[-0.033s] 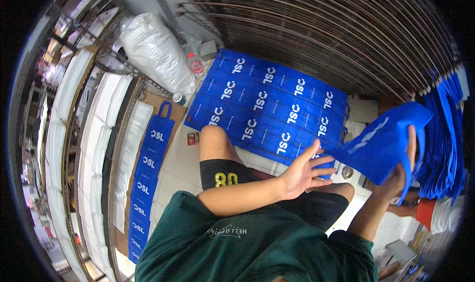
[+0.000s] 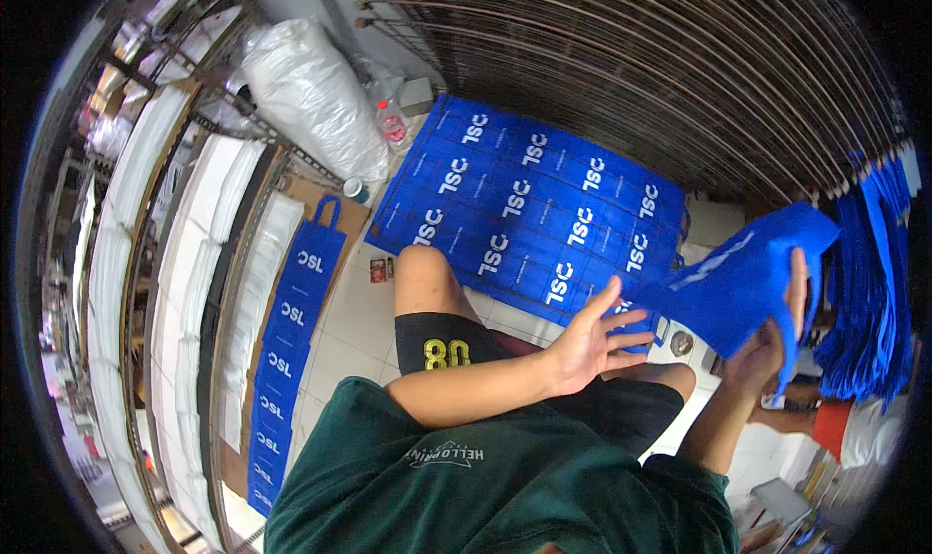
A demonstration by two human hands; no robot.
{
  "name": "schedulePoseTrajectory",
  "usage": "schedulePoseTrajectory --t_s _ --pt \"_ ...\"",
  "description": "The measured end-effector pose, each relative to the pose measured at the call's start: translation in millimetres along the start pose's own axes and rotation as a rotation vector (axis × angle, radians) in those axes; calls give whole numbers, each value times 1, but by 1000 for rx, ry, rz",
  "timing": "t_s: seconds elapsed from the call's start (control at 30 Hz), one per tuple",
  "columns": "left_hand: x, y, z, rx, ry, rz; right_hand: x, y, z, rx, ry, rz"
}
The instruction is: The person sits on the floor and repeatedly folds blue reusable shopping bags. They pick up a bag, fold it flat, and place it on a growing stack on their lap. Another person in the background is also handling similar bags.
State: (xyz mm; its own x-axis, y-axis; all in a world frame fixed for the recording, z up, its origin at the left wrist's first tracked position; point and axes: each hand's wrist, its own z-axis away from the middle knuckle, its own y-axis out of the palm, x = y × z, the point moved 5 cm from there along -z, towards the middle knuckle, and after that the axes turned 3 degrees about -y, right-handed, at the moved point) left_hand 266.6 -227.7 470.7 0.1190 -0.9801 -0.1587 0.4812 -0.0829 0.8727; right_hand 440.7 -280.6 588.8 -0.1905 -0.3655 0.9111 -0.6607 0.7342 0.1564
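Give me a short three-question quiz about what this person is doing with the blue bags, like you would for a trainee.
1. True or false: the right hand grips a blue bag lifted clear of the floor.
2. Where do the fingers of the left hand rest?
A) on the white sack
B) at the lower corner of the held blue bag
C) on the plastic bottle
3. Fill in: the laid-out blue bags lie in overlapping rows on the ____.

Key:
1. True.
2. B. The left hand is open, with its fingers spread at the corner of that bag.
3. Floor; a second strip of blue bags lies to the person's left.
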Motion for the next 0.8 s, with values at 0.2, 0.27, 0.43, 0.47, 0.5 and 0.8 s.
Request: schedulePoseTrajectory --t_s 0.2,0.27,0.43,0.47,0.5,0.8 --pt "-54 -42 11 -69 244 229 -44 67 30 231 25 -20" --pt "-75 -57 8 -225 496 94 -58 72 35 171 105 -53" --pt "-109 -67 -4 -341 803 -57 -83 99 53 -146 439 -336" --pt "-109 -75 -16 -336 843 -117 -97 99 58 -126 581 -479" --pt "-106 -86 -26 -352 833 -145 -112 101 63 -119 688 -462" --pt "-83 -148 -38 -566 276 43 -257 66 14 71 822 113"
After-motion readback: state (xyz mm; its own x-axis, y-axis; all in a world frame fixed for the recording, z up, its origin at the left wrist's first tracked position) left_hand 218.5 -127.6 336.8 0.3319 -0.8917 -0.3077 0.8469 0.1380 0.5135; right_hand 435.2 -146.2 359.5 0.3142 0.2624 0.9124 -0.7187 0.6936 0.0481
